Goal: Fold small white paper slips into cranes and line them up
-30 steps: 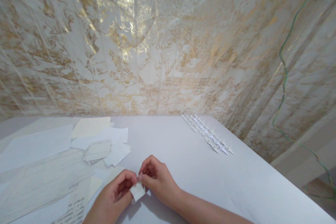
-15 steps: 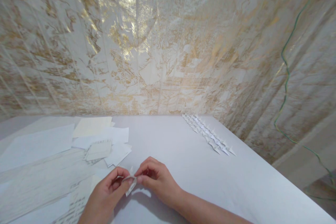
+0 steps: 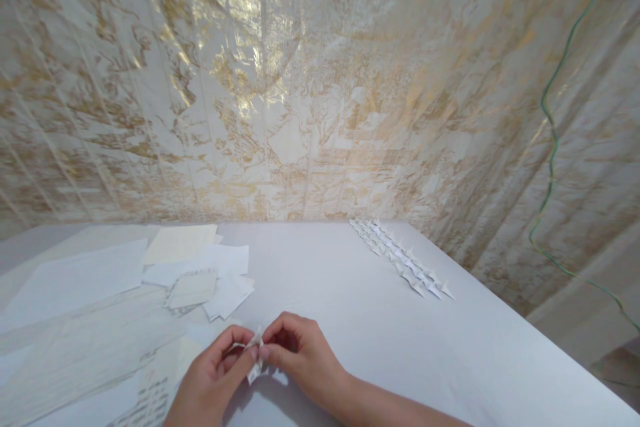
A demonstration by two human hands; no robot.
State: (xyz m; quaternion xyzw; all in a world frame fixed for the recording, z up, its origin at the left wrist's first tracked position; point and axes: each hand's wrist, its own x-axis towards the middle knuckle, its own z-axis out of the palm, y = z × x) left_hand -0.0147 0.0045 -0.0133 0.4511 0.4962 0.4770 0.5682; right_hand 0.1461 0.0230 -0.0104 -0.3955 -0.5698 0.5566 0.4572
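Between my two hands is a small white folded-paper crane (image 3: 255,371), its pointed tip rising above the fingers and a lower part hanging below them. My left hand (image 3: 213,373) pinches it from the left with thumb and index finger. From the right, my right hand (image 3: 306,360) grips it the same way, thumb and fingertips pressed together. Much of the folded paper is hidden by the fingers. Both hands are close together, just over the front of the white table (image 3: 310,267).
Rows of small folded paper cranes (image 3: 400,255) stand at the table's back right. Loose paper sheets (image 3: 90,277) cover the left side, with a stack of small paper squares (image 3: 193,288) on top. A patterned curtain (image 3: 280,80) hangs behind; a green cord (image 3: 550,167) dangles at right.
Both hands have come closer together around the folded paper, the right hand's fingertips now meeting the left's. The whole view has shifted slightly.
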